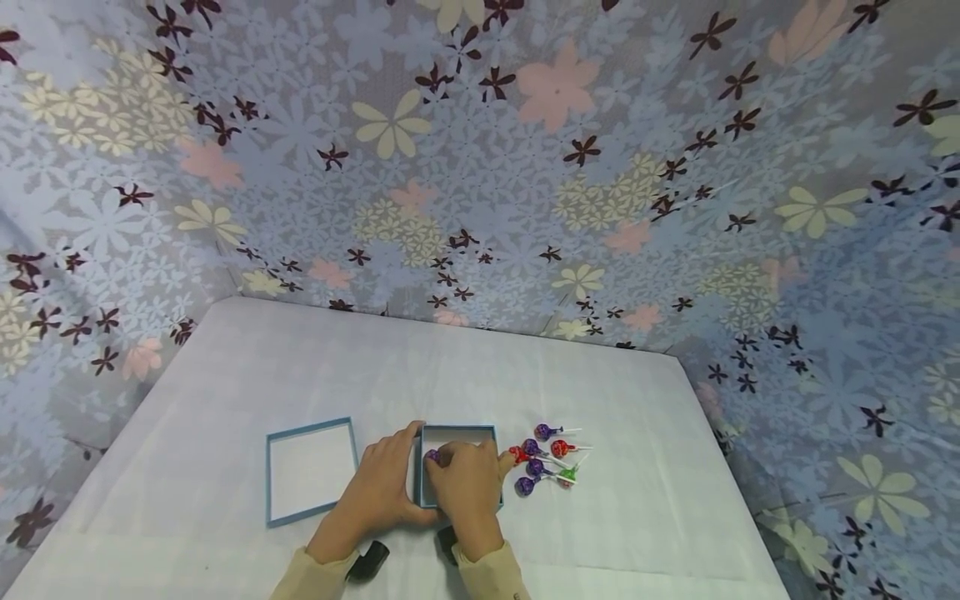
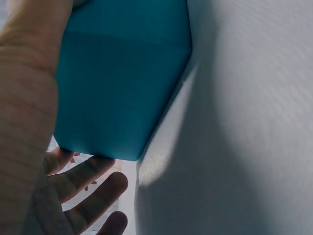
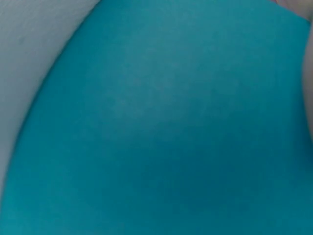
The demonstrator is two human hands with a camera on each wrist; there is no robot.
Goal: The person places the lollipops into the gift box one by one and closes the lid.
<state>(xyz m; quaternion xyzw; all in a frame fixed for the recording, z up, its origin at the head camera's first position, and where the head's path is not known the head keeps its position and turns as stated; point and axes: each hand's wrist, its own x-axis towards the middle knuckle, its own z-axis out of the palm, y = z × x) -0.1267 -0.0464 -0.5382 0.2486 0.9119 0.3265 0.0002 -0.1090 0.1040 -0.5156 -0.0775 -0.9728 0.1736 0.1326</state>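
Observation:
A blue open box point(image 1: 459, 428) with a pale inside stands on the table in front of the person. The left hand point(image 1: 382, 485) holds it along its left side, thumb at the near corner and fingers at the far one. In the left wrist view those fingers point(image 2: 93, 171) reach round the far end of the box's teal wall point(image 2: 122, 93). Over the box, the right hand point(image 1: 468, 483) pinches a purple-wrapped lollipop point(image 1: 432, 456) near the inside left wall; its stick is hidden by the hand. The box's outer wall point(image 3: 156, 122) fills most of the right wrist view.
Right of the box lie several wrapped lollipops, among them a purple one point(image 1: 543, 432), a red one point(image 1: 560, 448) and a green one point(image 1: 567, 474). A shallow blue-edged lid point(image 1: 311, 471) with a white inside lies at the left. Flowered cloth point(image 1: 480, 167) hangs behind the white table point(image 1: 637, 517).

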